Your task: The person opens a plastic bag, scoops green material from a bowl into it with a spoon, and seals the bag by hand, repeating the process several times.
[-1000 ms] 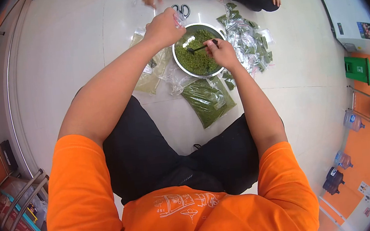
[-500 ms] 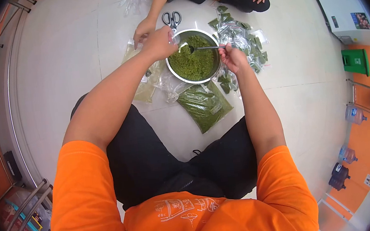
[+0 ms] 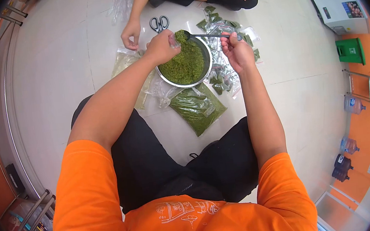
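My right hand (image 3: 238, 52) grips the handle of a black spoon (image 3: 208, 35). A heap of moist green crumbly stuff (image 3: 180, 36) sits on its bowl end, above the far rim of a round metal bowl (image 3: 210, 65). More of the green stuff (image 3: 184, 66) lies inside that bowl. My left hand (image 3: 161, 49) is closed on a small clear plastic bag (image 3: 173, 40) at the bowl's far left rim, right beside the loaded spoon end. My own fingers partly hide the bag.
A large plastic bag of green stuff (image 3: 198, 110) lies in front of the bowl. Small filled bags (image 3: 214, 18) are piled at its right, clear bags (image 3: 126, 67) at its left. Scissors (image 3: 159, 24) lie beyond. Opposite, a person's hand (image 3: 131, 34) hovers near the clear bags.
My right hand has lifted the spoon out of the bowl with green stuff on it, to the mouth side of the plastic bag. The other person's hand has moved away from my left hand.
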Demonstrator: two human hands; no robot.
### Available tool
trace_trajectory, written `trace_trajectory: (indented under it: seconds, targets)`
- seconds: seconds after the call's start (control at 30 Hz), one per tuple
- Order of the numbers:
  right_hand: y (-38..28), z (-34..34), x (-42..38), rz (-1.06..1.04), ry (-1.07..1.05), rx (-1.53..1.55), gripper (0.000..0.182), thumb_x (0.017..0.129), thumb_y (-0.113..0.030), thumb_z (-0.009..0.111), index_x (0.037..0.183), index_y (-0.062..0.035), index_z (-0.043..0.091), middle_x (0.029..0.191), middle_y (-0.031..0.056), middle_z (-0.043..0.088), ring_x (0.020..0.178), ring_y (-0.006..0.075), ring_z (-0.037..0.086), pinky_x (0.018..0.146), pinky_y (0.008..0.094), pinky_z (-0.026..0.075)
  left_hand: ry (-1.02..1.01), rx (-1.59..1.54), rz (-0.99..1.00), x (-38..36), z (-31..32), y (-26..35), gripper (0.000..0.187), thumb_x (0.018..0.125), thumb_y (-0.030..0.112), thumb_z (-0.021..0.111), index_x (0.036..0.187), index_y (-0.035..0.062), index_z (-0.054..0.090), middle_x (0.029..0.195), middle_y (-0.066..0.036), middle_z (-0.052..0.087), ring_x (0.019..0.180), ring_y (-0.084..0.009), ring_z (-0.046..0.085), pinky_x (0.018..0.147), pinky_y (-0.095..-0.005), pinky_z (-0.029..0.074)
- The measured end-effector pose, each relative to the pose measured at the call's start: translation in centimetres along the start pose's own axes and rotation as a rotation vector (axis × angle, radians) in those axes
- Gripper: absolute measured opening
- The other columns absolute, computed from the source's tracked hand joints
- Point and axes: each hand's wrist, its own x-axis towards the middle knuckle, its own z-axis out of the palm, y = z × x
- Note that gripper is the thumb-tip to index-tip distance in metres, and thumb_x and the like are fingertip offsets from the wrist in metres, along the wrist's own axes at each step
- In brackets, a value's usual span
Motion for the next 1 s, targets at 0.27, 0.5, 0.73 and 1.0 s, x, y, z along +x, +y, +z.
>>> trace_trajectory:
  seconds: [0.27, 0.5, 0.73, 1.0]
  targets:
    - [-1.6, 3.6, -4.5, -0.457, -0.206, -0.52, 0.026, 0.102, -0.018, 0.054, 0.109, 0.0022, 0.069, 0.087, 0.0059, 0.069, 0.074, 0.0114, 0.063, 0.07, 0.024, 0.052, 0.077, -0.146, -0.076, 0.5, 0.1, 2.0, 0.055, 0.075, 0.032, 0.08, 0.113, 0.0003, 0.056, 0.097, -0.012, 0.067, 0.092, -0.0243, 0.066, 0.084, -0.0353, 0.051]
    - [-2.6, 5.0, -6.8, -0.823, -0.274, -0.913, 0.016, 0.096, -0.011, 0.062, 0.106, -0.0036, 0.071, 0.083, 0.0044, 0.068, 0.071, 0.0116, 0.063, 0.067, 0.0248, 0.052, 0.051, -0.277, -0.038, 0.8, 0.4, 1.8, 0.05, 0.077, 0.029, 0.08, 0.112, 0.0016, 0.057, 0.099, -0.01, 0.068, 0.092, -0.0222, 0.066, 0.085, -0.0344, 0.051]
    - [-2.3, 4.2, -4.9, -0.661, -0.022, -0.591, 0.024, 0.101, -0.019, 0.056, 0.101, -0.0001, 0.071, 0.083, 0.0092, 0.071, 0.069, 0.0134, 0.064, 0.063, 0.0262, 0.051, 0.04, -0.363, -0.108, 1.0, 0.8, 0.6, 0.053, 0.078, 0.03, 0.081, 0.115, 0.0013, 0.057, 0.101, -0.011, 0.069, 0.094, -0.0207, 0.066, 0.086, -0.0341, 0.052]
    - [8.1, 1.3, -0.1, -0.626, -0.229, -1.151, 0.021, 0.095, -0.016, 0.061, 0.106, -0.0019, 0.071, 0.099, 0.0176, 0.071, 0.087, 0.0314, 0.07, 0.077, 0.0382, 0.053, 0.104, -0.293, -0.163, 0.7, -0.8, -1.1, 0.053, 0.078, 0.03, 0.081, 0.116, 0.0017, 0.057, 0.103, -0.011, 0.068, 0.097, -0.0192, 0.065, 0.087, -0.0329, 0.052]
